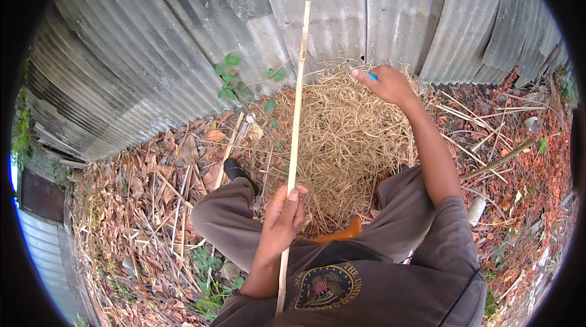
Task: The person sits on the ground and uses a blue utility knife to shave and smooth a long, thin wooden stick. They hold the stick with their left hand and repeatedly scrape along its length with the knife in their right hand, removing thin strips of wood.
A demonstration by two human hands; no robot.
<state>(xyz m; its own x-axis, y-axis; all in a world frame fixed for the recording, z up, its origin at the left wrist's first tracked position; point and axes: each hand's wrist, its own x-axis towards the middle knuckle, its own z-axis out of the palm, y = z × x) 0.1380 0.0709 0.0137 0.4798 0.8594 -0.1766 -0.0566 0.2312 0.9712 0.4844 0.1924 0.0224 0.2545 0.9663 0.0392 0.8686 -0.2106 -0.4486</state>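
Observation:
My left hand (282, 220) grips a long thin bamboo strip (296, 119) near its lower part; the strip runs from my lap up toward the corrugated wall. My right hand (384, 84) is stretched out over a heap of dry straw (342, 138) and holds a small blue object (372, 76), only its tip showing past my fingers. I sit with my knees apart, and an orange handle (342, 232) pokes out between my legs.
A wall of grey corrugated metal sheets (183, 40) stands right behind the straw. Dry leaves and loose sticks (165, 199) cover the ground on the left. More sticks and red leaf litter (513, 156) lie on the right. A small green plant (235, 86) grows by the wall.

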